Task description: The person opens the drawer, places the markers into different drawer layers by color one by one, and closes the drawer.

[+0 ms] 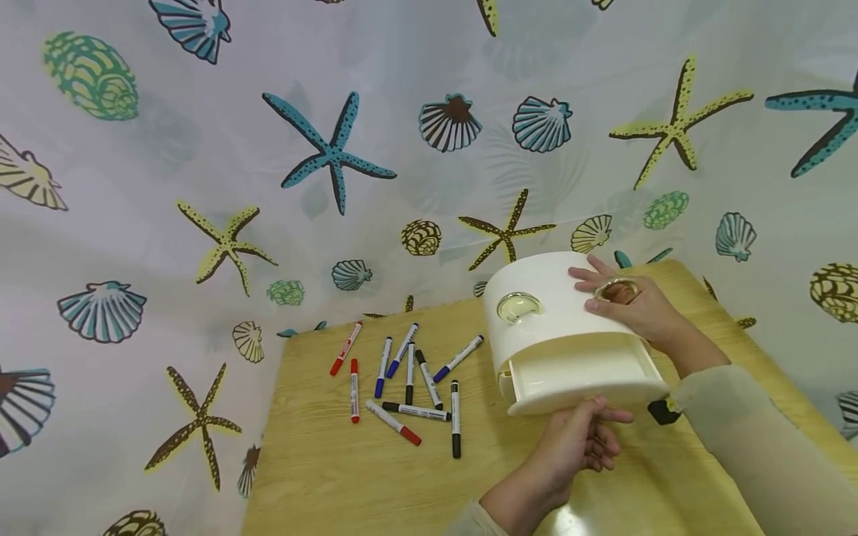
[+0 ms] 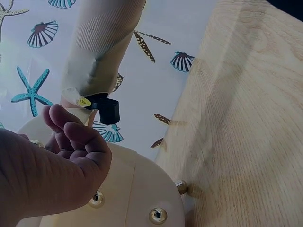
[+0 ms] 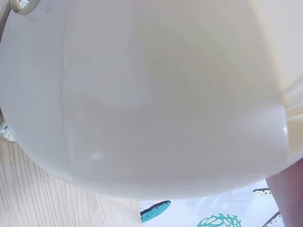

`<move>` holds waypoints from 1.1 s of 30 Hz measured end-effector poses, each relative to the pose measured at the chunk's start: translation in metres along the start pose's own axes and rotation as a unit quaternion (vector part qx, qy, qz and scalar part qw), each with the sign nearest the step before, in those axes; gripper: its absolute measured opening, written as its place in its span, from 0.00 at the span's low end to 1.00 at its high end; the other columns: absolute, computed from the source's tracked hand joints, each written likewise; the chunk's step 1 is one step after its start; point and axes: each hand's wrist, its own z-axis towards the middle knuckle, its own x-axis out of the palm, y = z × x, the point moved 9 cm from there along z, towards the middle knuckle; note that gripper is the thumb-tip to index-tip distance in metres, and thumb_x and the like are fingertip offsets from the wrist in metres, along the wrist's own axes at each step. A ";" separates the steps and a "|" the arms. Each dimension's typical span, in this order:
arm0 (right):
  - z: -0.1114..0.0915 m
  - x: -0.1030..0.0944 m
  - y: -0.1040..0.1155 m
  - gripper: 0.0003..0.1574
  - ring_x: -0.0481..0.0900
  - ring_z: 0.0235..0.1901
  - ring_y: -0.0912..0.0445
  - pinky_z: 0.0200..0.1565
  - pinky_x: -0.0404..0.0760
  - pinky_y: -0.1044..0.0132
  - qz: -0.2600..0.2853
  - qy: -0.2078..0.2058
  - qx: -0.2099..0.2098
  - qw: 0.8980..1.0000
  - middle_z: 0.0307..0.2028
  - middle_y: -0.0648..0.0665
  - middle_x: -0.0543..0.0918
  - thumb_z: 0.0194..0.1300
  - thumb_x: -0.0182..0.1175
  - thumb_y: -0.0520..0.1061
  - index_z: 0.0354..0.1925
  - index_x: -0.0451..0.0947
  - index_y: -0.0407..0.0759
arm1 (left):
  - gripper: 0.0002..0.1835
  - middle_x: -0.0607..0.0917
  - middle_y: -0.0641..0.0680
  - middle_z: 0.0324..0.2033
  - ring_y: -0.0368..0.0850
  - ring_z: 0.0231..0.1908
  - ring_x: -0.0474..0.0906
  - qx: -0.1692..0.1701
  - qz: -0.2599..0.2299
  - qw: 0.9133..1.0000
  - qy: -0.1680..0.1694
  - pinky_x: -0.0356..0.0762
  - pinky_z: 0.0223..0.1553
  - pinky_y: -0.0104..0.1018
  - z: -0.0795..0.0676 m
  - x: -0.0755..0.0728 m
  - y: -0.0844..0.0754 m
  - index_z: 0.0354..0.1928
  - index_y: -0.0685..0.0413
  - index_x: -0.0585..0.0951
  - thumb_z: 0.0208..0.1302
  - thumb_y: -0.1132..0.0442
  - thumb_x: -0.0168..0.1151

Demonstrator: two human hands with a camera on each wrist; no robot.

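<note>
A white rounded drawer case (image 1: 543, 279) with gold-rimmed handles stands at the right of the table, its drawer (image 1: 583, 365) pulled partly out and bare inside where it shows. My right hand (image 1: 637, 301) rests on top of the case, fingers spread around the right handle. Right at the drawer's front edge is my left hand (image 1: 570, 447), thumb up against the front, index finger extended and the other fingers loosely bent. In the left wrist view those fingers (image 2: 78, 137) curl with nothing between them. The right wrist view is filled by the case's smooth side (image 3: 156, 104).
Several red, blue and black markers (image 1: 410, 372) lie scattered on the wooden table (image 1: 322, 484) left of the case. A curtain (image 1: 402, 59) printed with shells and starfish hangs behind and beside the table. A small black device (image 1: 663, 412) sits at my right wrist.
</note>
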 end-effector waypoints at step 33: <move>0.003 0.003 0.003 0.22 0.46 0.77 0.60 0.68 0.55 0.82 0.031 0.005 -0.004 0.999 0.67 0.49 0.74 0.65 0.63 0.37 0.57 0.78 0.33 | 0.22 0.82 0.44 0.20 0.33 0.22 0.76 0.022 0.084 0.995 0.053 0.76 0.27 0.27 -0.033 -0.039 0.016 0.37 0.61 0.86 0.64 0.46 0.63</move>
